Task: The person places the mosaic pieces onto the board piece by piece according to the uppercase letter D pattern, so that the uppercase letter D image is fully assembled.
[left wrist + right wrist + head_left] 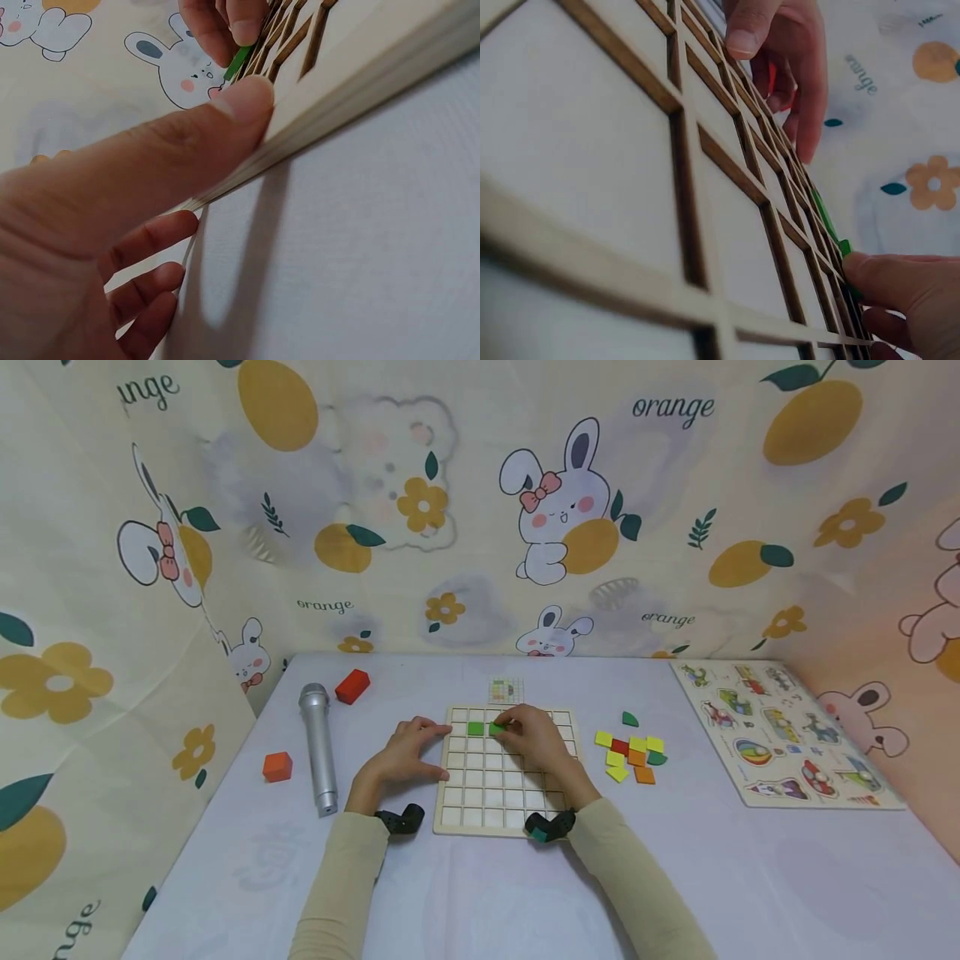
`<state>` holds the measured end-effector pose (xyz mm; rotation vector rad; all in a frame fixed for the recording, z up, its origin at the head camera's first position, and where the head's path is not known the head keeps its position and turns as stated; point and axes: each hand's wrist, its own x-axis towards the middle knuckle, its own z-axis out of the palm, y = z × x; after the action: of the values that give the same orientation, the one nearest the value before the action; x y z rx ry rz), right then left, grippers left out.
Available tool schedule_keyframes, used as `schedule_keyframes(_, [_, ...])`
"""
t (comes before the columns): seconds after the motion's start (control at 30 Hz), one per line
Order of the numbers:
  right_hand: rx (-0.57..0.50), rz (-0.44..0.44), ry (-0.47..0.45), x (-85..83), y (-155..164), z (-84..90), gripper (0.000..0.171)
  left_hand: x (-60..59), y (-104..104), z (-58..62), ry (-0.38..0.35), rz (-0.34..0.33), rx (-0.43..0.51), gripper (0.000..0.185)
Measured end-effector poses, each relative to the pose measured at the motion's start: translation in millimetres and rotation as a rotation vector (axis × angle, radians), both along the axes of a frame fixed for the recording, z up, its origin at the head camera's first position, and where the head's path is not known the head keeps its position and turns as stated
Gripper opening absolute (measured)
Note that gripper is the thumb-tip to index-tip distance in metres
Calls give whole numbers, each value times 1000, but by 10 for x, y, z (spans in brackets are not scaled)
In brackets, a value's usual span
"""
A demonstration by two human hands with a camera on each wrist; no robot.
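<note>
A wooden grid board (pixel 495 793) lies flat on the white table. One green tile (pixel 476 728) sits in a cell of its second row. My right hand (pixel 512 727) pinches a second green tile (pixel 497 727) right beside the first. In the right wrist view that second green tile (pixel 844 247) shows edge-on at my fingertips (pixel 885 274). My left hand (pixel 422 748) holds the board's left edge. Its thumb (pixel 225 112) lies on the board's rim (pixel 360 75) and its fingers curl beside it.
Loose coloured tiles (pixel 632 752) lie right of the board, and a picture puzzle board (pixel 787 731) lies further right. A silver microphone (pixel 318 747), a red block (pixel 352 686) and an orange cube (pixel 277 767) lie at the left. A small pattern card (pixel 505 690) lies behind the board. Printed cloth walls stand on three sides.
</note>
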<state>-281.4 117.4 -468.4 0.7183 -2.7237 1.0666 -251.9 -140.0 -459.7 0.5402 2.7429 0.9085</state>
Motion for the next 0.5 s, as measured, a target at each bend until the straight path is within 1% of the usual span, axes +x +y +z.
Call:
schedule_keyframes(0.37, [34, 20, 150, -39, -6, -109, 16, -1, 10, 0, -3, 8, -7, 78])
schedule_keyframes(0.5, [58, 21, 166, -40, -2, -139, 16, 7, 14, 3, -8, 14, -8, 78])
